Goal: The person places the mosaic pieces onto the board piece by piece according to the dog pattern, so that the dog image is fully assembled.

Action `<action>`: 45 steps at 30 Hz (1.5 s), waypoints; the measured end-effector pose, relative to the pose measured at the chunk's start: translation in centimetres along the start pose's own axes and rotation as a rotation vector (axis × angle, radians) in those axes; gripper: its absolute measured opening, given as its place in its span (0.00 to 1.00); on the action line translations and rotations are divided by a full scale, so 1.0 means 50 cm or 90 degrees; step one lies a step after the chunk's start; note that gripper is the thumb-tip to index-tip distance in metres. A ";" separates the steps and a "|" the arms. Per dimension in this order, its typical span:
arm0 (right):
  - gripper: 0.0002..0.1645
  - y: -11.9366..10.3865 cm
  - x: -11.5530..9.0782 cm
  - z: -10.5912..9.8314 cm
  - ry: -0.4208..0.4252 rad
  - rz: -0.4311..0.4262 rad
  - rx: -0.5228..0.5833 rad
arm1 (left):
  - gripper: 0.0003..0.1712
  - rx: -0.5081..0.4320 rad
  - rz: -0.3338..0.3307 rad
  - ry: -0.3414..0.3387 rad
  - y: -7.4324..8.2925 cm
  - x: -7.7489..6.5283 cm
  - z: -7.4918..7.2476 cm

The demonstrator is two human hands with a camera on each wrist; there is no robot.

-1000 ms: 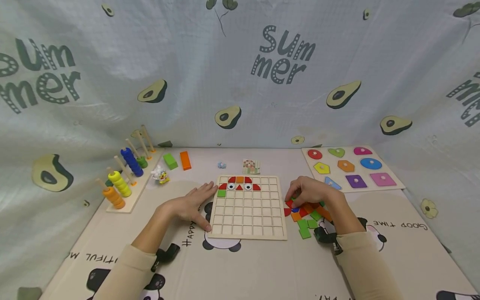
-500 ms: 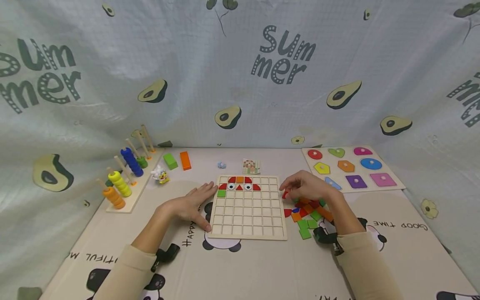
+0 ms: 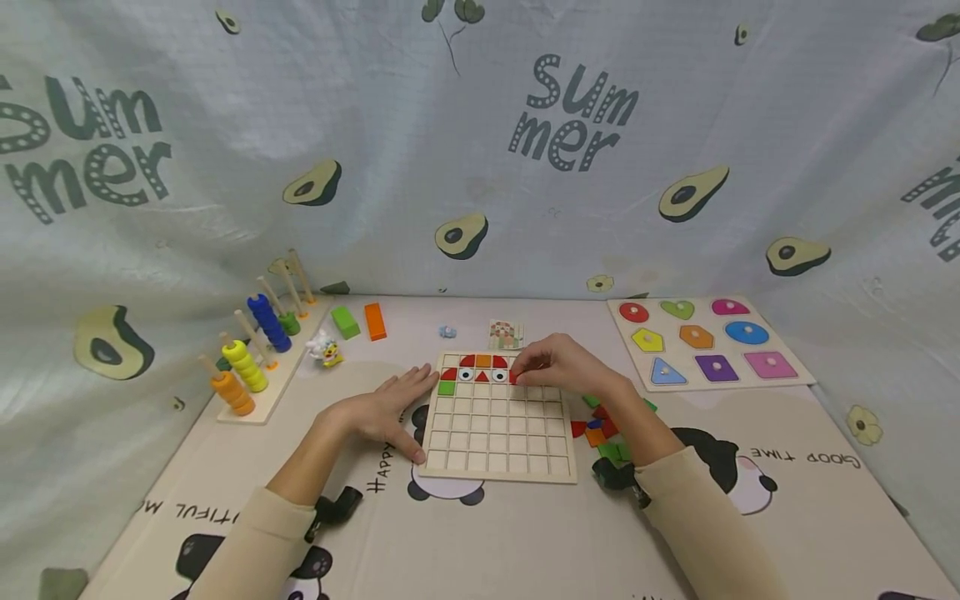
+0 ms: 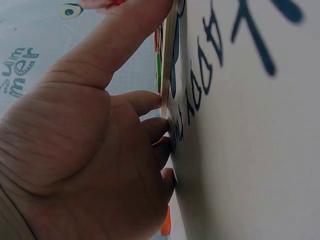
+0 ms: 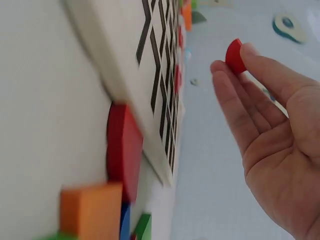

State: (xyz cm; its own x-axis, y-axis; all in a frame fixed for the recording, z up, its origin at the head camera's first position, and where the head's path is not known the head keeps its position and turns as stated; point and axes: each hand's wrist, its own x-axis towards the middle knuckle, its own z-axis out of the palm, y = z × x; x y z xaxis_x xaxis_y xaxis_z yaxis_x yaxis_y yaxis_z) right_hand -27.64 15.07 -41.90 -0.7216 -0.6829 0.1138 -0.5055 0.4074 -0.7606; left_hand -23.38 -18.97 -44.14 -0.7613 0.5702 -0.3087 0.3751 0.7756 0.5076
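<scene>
The square wooden grid board [image 3: 498, 442] lies flat in the middle of the table. My left hand [image 3: 377, 418] rests at its left edge with the fingers spread, thumb and fingertips against the frame. Over the board's upper right part, my right hand [image 3: 558, 365] pinches a small red curved-edge tile [image 5: 234, 56] between thumb and fingertips; the right wrist view shows it raised off the surface. Along the top rows sit red tiles, an orange tile [image 3: 483, 361], eye tiles [image 3: 466, 375] and a green tile [image 3: 447, 388]. My right hand hides the board's upper right cells.
Loose coloured tiles [image 3: 595, 436] lie right of the board, partly under my right forearm. A shape puzzle [image 3: 652, 340] is at the back right. A peg stacker [image 3: 262, 398], toy figure [image 3: 325, 350], green block [image 3: 346, 322], orange block [image 3: 375, 322] and picture card [image 3: 506, 334] stand farther back.
My right hand has picked the red tile from the loose pile and carried it left over the board's upper right. My left hand stays at the board's left edge.
</scene>
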 end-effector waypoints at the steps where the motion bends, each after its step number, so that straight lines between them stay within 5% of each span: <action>1: 0.06 -0.002 0.007 0.004 -0.001 -0.005 0.001 | 0.75 -0.002 0.000 0.000 0.002 -0.001 -0.001; 7: 0.08 -0.005 0.031 0.023 0.000 0.002 -0.017 | 0.74 -0.001 0.006 -0.001 0.006 0.000 -0.005; 14: 0.07 -0.015 0.049 0.042 -0.017 0.001 -0.120 | 0.75 0.005 0.004 -0.001 0.006 0.001 -0.006; 30: 0.06 -0.043 0.130 0.110 -0.024 -0.070 -0.280 | 0.75 0.007 0.014 -0.002 0.005 -0.002 -0.009; 45: 0.05 -0.056 0.135 0.130 -0.092 -0.103 -0.345 | 0.75 0.004 0.013 -0.012 0.003 -0.004 -0.006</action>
State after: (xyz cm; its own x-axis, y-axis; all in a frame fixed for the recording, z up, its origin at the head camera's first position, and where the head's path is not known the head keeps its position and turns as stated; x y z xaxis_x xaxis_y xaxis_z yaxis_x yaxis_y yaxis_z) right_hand -28.01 5.36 -43.17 -0.5622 -0.8228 0.0836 -0.8013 0.5170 -0.3010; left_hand -23.37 -19.06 -43.76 -0.7436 0.5907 -0.3131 0.3938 0.7654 0.5089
